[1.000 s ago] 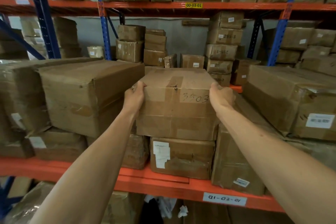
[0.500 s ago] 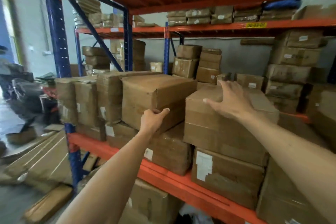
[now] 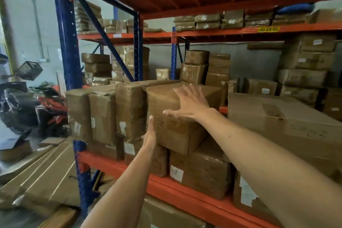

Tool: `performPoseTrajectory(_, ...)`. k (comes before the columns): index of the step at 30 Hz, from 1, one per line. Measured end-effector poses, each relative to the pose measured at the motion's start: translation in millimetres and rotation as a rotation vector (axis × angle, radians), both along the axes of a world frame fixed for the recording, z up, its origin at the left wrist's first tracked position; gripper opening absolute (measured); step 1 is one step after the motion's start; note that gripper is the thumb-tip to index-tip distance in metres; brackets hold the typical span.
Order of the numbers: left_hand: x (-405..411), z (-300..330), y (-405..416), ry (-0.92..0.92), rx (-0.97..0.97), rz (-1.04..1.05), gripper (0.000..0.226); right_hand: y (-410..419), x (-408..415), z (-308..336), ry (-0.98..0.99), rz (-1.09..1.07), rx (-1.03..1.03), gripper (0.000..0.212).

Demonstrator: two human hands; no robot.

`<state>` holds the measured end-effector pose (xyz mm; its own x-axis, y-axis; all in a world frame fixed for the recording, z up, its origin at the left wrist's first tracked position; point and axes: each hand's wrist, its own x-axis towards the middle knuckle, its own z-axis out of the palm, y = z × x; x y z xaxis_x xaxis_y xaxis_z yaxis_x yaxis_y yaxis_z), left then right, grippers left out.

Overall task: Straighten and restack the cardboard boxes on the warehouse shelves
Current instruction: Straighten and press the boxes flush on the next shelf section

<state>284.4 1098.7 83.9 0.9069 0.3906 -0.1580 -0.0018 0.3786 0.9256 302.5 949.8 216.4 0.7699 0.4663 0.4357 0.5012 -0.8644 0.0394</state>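
A brown taped cardboard box (image 3: 177, 135) lies tilted on top of lower boxes (image 3: 203, 170) on the orange shelf (image 3: 166, 188). My right hand (image 3: 190, 104) is spread flat on the box's top near its front edge, with the thumb along that edge. My left hand (image 3: 150, 135) is pressed flat, fingers straight, against the box's front-left corner. Neither hand is curled around the box. A row of upright wrapped boxes (image 3: 127, 111) stands tight against its left side.
A large carton (image 3: 277, 122) sits to the right on the same shelf. More box stacks (image 3: 305, 65) fill the rack behind. A blue upright (image 3: 66, 42) marks the rack's left end. Flattened cardboard (image 3: 46, 172) lies on the floor at left.
My view has swung left from the middle carton to the tilted box. The right hand moved from that carton onto this box's top. The left hand went from curled at the corner to flat.
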Motion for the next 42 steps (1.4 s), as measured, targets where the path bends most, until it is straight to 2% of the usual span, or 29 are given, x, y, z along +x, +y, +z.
performPoseTrajectory(3,2.8,5.9,1.3,-0.102,0.043,-0.173,0.115,32.4,17.7,-5.7,0.005,-0.086,-0.106,0.106)
performPoseTrajectory(6,14.7,3.3,-2.9,-0.063,-0.050,-0.261,0.121,47.5,31.4,-10.4,-0.028,-0.201,-0.107,0.100)
performPoseTrajectory(10,33.3,-11.4,-12.1,0.038,-0.376,0.005,0.109,38.8,42.0,-13.6,-0.096,-0.268,-0.030,0.090)
performPoseTrajectory(12,39.7,-17.4,-9.7,-0.027,-0.492,0.018,0.101,22.9,44.9,-16.5,-0.101,-0.278,0.032,0.088)
performPoseTrajectory(16,60.6,-8.3,5.3,-0.094,-0.498,-0.150,0.098,0.0,42.0,-26.6,-0.149,-0.283,0.104,0.086)
performPoseTrajectory(19,77.6,8.5,13.7,0.026,-0.503,-0.128,0.082,-1.1,39.9,-30.9,-0.197,-0.267,0.136,0.079)
performPoseTrajectory(21,87.0,21.7,20.9,0.086,-0.460,-0.066,0.063,-1.5,40.2,-30.6,-0.225,-0.269,0.172,0.077)
performPoseTrajectory(24,97.2,48.8,32.4,0.022,-0.399,-0.001,0.046,-1.7,39.2,-32.3,-0.251,-0.279,0.316,0.077)
performPoseTrajectory(27,97.7,74.2,39.2,-0.055,-0.313,0.053,0.067,-6.0,32.1,-44.7,-0.224,-0.265,0.532,0.076)
performPoseTrajectory(29,95.3,83.6,32.4,-0.110,-0.124,0.047,0.078,-15.9,23.5,-66.8,-0.180,-0.265,0.687,0.075)
performPoseTrajectory(32,90.1,86.1,-5.4,-0.224,0.207,0.012,0.069,-36.4,5.8,-110.9,-0.121,-0.373,0.867,0.079)
performPoseTrajectory(35,88.0,82.8,-38.9,-0.246,0.484,0.045,0.069,-45.9,-2.0,-136.0,-0.157,-0.415,0.951,0.078)
performPoseTrajectory(42,88.3,76.2,-45.0,-0.241,0.644,0.022,0.073,-35.2,5.3,-137.4,-0.240,-0.602,0.972,0.060)
